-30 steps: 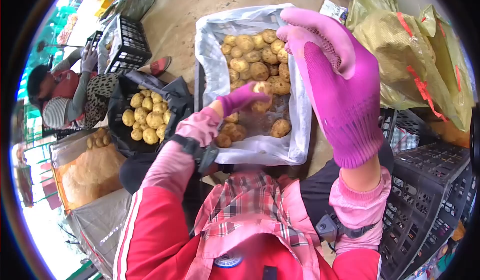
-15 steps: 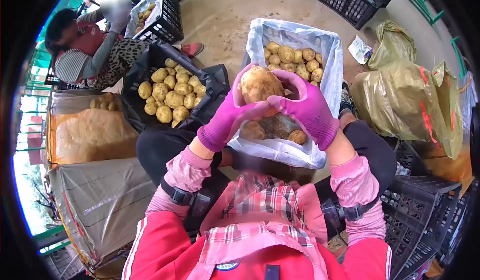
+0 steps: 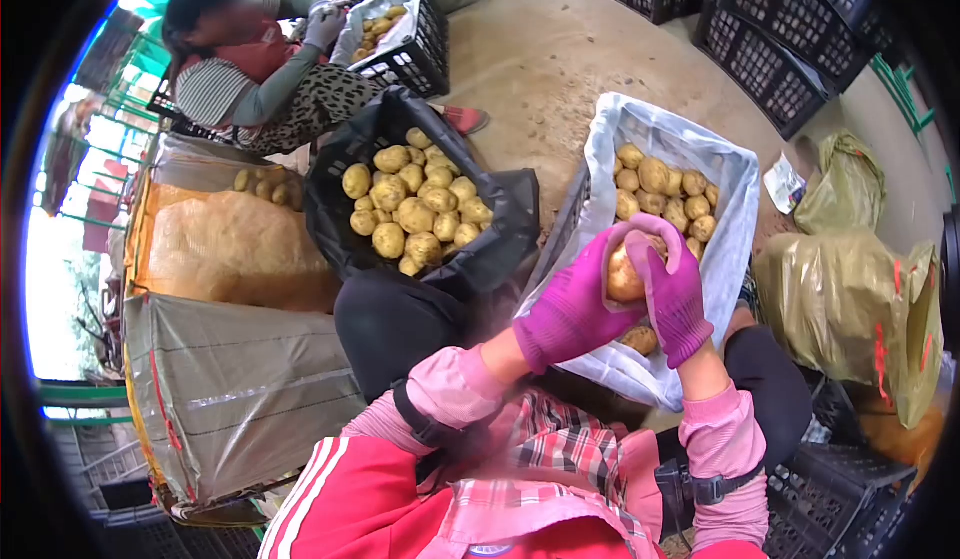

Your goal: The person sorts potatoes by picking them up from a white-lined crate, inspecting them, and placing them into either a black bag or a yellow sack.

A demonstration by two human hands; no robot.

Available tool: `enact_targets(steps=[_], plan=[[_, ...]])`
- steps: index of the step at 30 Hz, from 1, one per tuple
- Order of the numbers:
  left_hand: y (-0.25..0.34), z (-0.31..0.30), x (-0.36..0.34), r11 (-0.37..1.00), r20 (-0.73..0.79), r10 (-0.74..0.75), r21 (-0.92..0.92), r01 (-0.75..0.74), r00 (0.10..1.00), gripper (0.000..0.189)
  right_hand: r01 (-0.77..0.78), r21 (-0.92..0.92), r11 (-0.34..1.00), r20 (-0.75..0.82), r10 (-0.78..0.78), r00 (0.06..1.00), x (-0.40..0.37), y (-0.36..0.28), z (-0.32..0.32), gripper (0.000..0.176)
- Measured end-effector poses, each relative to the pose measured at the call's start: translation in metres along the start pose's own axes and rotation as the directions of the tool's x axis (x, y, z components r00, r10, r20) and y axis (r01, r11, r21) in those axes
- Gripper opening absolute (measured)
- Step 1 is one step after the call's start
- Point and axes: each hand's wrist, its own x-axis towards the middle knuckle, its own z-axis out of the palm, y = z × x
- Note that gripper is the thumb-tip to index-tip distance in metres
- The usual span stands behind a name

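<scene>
Both hands wear pink-purple gloves and meet over the white-lined crate (image 3: pixel 735 174). My left hand (image 3: pixel 580 304) wraps one side of a large potato (image 3: pixel 626 271). On the potato's other side, my right hand (image 3: pixel 672 284) curls its fingers round it; part of the potato is hidden by the gloves. Several potatoes (image 3: pixel 660 191) lie in the crate beyond the hands, and another (image 3: pixel 640 339) lies just below them. To the left, a black-lined crate (image 3: pixel 510 199) holds many yellow potatoes (image 3: pixel 415 214).
A seated person (image 3: pixel 250 74) in grey gloves works at another lined crate (image 3: pixel 420 59) at upper left. Wrapped sacks (image 3: pixel 240 389) stand at left. Black crates (image 3: pixel 765 64) are stacked at upper right. Olive plastic bags (image 3: pixel 830 289) lie at right.
The view has swung, so the scene sits further right and lower. My hands have turned on the potato and drawn closer together. The other person's gloved hands have come down to their crate.
</scene>
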Motion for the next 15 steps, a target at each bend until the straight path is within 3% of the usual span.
enact_targets(steps=[3, 7, 10, 11, 13, 15], plan=[[0.002, 0.001, 0.0, 0.998, -0.042, 0.052, -0.018, -0.053, 0.998, 0.085, 0.076, -0.102, 0.992, 0.039, -0.073, 0.997, 0.005, 0.013, -0.001, 0.031], [-0.004, 0.007, -0.005, 0.991, -0.099, 0.131, 0.028, -0.129, 0.986, 0.084, -0.011, 0.057, 0.998, -0.02, 0.012, 1.0, 0.007, 0.019, 0.0, 0.029], [0.0, -0.002, -0.003, 0.995, -0.06, 0.08, -0.049, -0.083, 0.995, 0.085, 0.093, -0.021, 0.995, -0.067, -0.094, 0.993, 0.009, 0.016, 0.005, 0.029], [0.0, -0.005, -0.003, 0.995, -0.056, 0.001, -0.096, -0.007, 0.998, 0.084, 0.079, -0.074, 0.994, -0.066, -0.084, 0.994, 0.007, 0.014, 0.002, 0.029], [-0.004, -0.01, 0.0, 0.987, 0.022, -0.124, -0.105, 0.125, 0.992, 0.083, 0.004, 0.092, 0.996, -0.127, 0.008, 0.992, 0.009, 0.025, 0.003, 0.03], [0.003, -0.016, 0.003, 0.984, 0.015, -0.061, -0.168, 0.062, 0.998, 0.082, 0.014, 0.111, 0.994, -0.062, -0.007, 0.998, 0.01, 0.015, -0.004, 0.034]])
